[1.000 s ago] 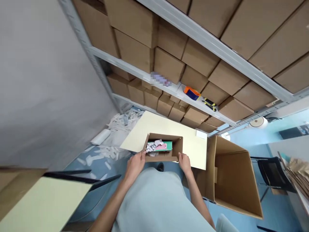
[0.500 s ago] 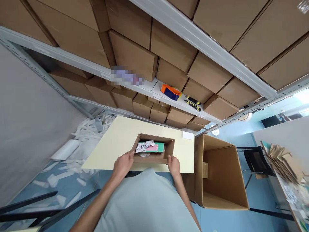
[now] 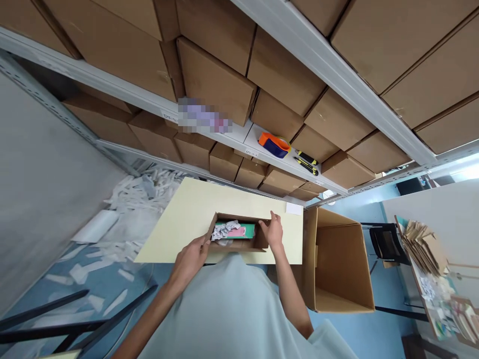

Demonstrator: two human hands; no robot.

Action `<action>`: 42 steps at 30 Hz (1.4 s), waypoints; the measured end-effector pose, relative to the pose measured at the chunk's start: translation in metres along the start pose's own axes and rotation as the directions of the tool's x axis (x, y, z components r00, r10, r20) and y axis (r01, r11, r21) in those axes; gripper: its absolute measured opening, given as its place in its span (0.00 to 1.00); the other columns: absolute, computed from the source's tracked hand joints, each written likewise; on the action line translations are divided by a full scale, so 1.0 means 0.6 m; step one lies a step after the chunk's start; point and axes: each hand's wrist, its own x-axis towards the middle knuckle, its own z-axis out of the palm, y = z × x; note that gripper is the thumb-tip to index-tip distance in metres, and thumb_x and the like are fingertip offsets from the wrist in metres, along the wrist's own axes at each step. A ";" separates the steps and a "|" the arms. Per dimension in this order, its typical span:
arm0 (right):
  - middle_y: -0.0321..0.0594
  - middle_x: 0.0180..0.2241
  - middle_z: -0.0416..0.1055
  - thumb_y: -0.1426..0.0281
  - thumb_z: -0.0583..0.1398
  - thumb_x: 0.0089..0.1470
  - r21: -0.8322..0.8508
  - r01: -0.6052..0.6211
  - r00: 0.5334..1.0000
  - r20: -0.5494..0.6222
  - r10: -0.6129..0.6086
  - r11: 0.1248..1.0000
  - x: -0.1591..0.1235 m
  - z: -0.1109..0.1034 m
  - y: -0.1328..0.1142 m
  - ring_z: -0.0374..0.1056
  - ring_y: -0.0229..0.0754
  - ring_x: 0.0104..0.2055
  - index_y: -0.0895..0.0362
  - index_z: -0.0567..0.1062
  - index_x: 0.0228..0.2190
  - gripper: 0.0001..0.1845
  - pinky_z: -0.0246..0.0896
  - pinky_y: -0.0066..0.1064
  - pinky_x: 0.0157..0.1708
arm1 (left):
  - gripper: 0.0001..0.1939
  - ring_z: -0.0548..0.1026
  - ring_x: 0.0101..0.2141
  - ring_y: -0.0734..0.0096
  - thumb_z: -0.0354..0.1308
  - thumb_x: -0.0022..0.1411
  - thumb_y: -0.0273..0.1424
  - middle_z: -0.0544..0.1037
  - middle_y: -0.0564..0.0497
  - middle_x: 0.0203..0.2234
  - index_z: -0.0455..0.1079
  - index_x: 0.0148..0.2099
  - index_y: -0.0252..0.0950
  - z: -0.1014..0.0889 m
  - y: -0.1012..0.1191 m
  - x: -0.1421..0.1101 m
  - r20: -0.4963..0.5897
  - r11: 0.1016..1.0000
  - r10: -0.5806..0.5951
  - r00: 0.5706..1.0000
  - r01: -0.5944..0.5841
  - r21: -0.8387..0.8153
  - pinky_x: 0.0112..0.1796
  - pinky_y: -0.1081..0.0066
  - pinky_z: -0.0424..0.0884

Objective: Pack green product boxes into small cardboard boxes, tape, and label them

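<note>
1. Since half a second ago, the right hand (image 3: 272,232) has been shifting from the small carton's (image 3: 247,247) near right corner toward its far right corner, while the left hand (image 3: 190,259) is staying near its left end.
2. Head view, carton: it is lying on the pale tabletop (image 3: 175,229), its opening facing up and its long axis running left to right. Inside, a green item (image 3: 249,230) is lying the same way, crumpled paper (image 3: 225,229) covering its left end.
3. Head view, hands: the left is grasping the near left corner; the right is parting thumb and forefinger at the right wall, and I cannot tell whether it is gripping.
4. Head view, arms: both forearms are slanting inward, the right one reaching farther forward.
</note>
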 end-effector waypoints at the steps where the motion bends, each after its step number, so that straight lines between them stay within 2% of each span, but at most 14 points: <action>1: 0.59 0.71 0.69 0.58 0.65 0.71 -0.009 0.001 1.000 0.000 -0.001 1.000 0.015 -0.004 -0.009 0.77 0.58 0.65 0.57 0.71 0.73 0.35 0.72 0.44 0.63 | 0.24 0.86 0.54 0.50 0.46 0.76 0.38 0.86 0.41 0.59 0.82 0.57 0.39 -0.003 0.000 0.000 0.000 1.000 0.028 1.000 -0.028 -0.014 0.51 0.64 0.79; 5: 0.56 0.63 0.77 0.59 0.64 0.73 -0.038 -0.001 1.000 0.007 0.001 0.999 0.059 -0.015 -0.033 0.80 0.56 0.61 0.56 0.79 0.66 0.26 0.73 0.41 0.60 | 0.25 0.83 0.60 0.51 0.50 0.75 0.37 0.82 0.42 0.64 0.80 0.65 0.40 -0.012 0.000 0.000 0.007 0.991 0.118 0.993 -0.117 -0.059 0.57 0.63 0.79; 8: 0.58 0.61 0.79 0.58 0.65 0.72 -0.054 -0.018 1.000 -0.009 0.017 0.998 0.074 -0.011 -0.038 0.80 0.57 0.60 0.59 0.79 0.65 0.27 0.73 0.40 0.59 | 0.27 0.79 0.65 0.52 0.52 0.76 0.39 0.79 0.42 0.69 0.77 0.70 0.41 -0.009 -0.001 0.001 0.033 0.977 0.194 0.980 -0.190 -0.102 0.63 0.62 0.76; 10: 0.61 0.59 0.80 0.57 0.64 0.73 -0.044 -0.026 1.000 -0.018 0.025 0.999 0.073 0.001 -0.037 0.81 0.56 0.58 0.63 0.77 0.66 0.30 0.73 0.38 0.58 | 0.28 0.76 0.68 0.52 0.54 0.75 0.41 0.77 0.43 0.71 0.76 0.71 0.41 -0.002 -0.001 0.004 0.089 0.957 0.266 0.960 -0.253 -0.142 0.68 0.60 0.72; 12: 0.59 0.54 0.83 0.56 0.62 0.74 -0.018 -0.031 0.999 -0.020 0.030 0.999 0.065 0.018 -0.034 0.82 0.54 0.55 0.65 0.73 0.68 0.32 0.74 0.36 0.56 | 0.30 0.73 0.71 0.49 0.62 0.70 0.43 0.76 0.43 0.71 0.76 0.71 0.41 0.005 -0.001 0.009 0.167 0.945 0.315 0.934 -0.292 -0.147 0.70 0.57 0.69; 15: 0.54 0.51 0.84 0.52 0.56 0.77 0.036 -0.046 0.999 -0.025 0.047 0.998 0.043 0.043 -0.026 0.83 0.52 0.52 0.61 0.72 0.67 0.31 0.75 0.36 0.53 | 0.32 0.71 0.71 0.45 0.69 0.63 0.36 0.77 0.41 0.70 0.77 0.68 0.41 0.011 0.002 0.018 0.224 0.940 0.341 0.913 -0.321 -0.118 0.71 0.52 0.68; 17: 0.51 0.51 0.84 0.52 0.51 0.80 0.089 -0.062 0.998 -0.020 0.064 0.994 0.027 0.050 -0.017 0.83 0.50 0.51 0.58 0.74 0.64 0.28 0.75 0.35 0.53 | 0.28 0.73 0.69 0.46 0.65 0.67 0.34 0.80 0.39 0.67 0.76 0.67 0.40 0.010 0.006 0.024 0.199 0.946 0.322 0.925 -0.304 -0.115 0.69 0.53 0.69; 19: 0.50 0.52 0.84 0.55 0.49 0.81 0.140 -0.050 0.999 0.002 0.050 0.989 0.009 0.048 -0.003 0.83 0.48 0.51 0.56 0.78 0.57 0.25 0.74 0.34 0.55 | 0.27 0.76 0.65 0.46 0.62 0.72 0.37 0.81 0.36 0.64 0.72 0.69 0.37 0.006 0.010 0.030 0.146 0.968 0.243 0.959 -0.230 -0.097 0.65 0.54 0.73; 22: 0.51 0.58 0.82 0.61 0.55 0.77 0.165 0.048 0.998 0.022 -0.052 0.985 -0.021 0.037 0.028 0.76 0.48 0.64 0.55 0.82 0.48 0.17 0.68 0.35 0.66 | 0.33 0.80 0.59 0.46 0.60 0.75 0.40 0.77 0.32 0.65 0.63 0.75 0.32 -0.001 0.013 0.041 0.035 0.992 0.126 0.991 -0.125 -0.035 0.57 0.57 0.78; 25: 0.50 0.62 0.80 0.63 0.63 0.71 0.172 0.084 0.993 0.066 -0.096 0.982 -0.054 0.034 0.061 0.66 0.51 0.74 0.54 0.84 0.49 0.12 0.62 0.40 0.73 | 0.28 0.82 0.56 0.48 0.57 0.77 0.39 0.73 0.35 0.68 0.68 0.74 0.37 -0.002 0.010 0.057 0.052 0.991 0.130 0.990 -0.131 0.017 0.54 0.59 0.79; 29: 0.46 0.64 0.80 0.61 0.60 0.73 0.298 -0.038 0.986 0.166 -0.013 0.954 -0.080 0.052 0.081 0.77 0.48 0.63 0.52 0.80 0.58 0.18 0.75 0.36 0.60 | 0.22 0.84 0.50 0.57 0.59 0.75 0.36 0.79 0.42 0.63 0.75 0.67 0.41 0.008 0.003 0.078 0.126 0.992 0.117 0.985 -0.110 -0.059 0.55 0.64 0.77; 32: 0.43 0.58 0.84 0.62 0.58 0.73 0.342 -0.115 0.986 0.154 0.065 0.933 -0.075 0.065 0.076 0.81 0.46 0.56 0.52 0.81 0.55 0.17 0.76 0.34 0.56 | 0.20 0.85 0.47 0.59 0.62 0.72 0.37 0.85 0.46 0.58 0.77 0.63 0.41 0.013 0.010 0.093 0.121 0.992 0.009 0.993 0.007 -0.128 0.53 0.66 0.77; 35: 0.42 0.55 0.85 0.61 0.60 0.72 0.315 -0.142 0.986 0.132 0.105 0.938 -0.056 0.059 0.066 0.83 0.47 0.52 0.51 0.82 0.53 0.15 0.75 0.34 0.55 | 0.17 0.86 0.48 0.58 0.65 0.70 0.37 0.87 0.49 0.55 0.80 0.59 0.43 0.006 0.030 0.111 0.087 0.988 -0.078 0.993 0.089 -0.124 0.52 0.66 0.76; 42: 0.40 0.55 0.86 0.59 0.64 0.69 0.333 -0.080 0.997 0.020 0.078 0.940 0.006 0.010 0.052 0.82 0.49 0.56 0.49 0.85 0.49 0.13 0.73 0.34 0.57 | 0.18 0.86 0.48 0.57 0.67 0.68 0.36 0.87 0.49 0.55 0.82 0.59 0.42 -0.022 0.087 0.166 0.000 0.988 -0.041 0.999 0.040 -0.149 0.53 0.65 0.75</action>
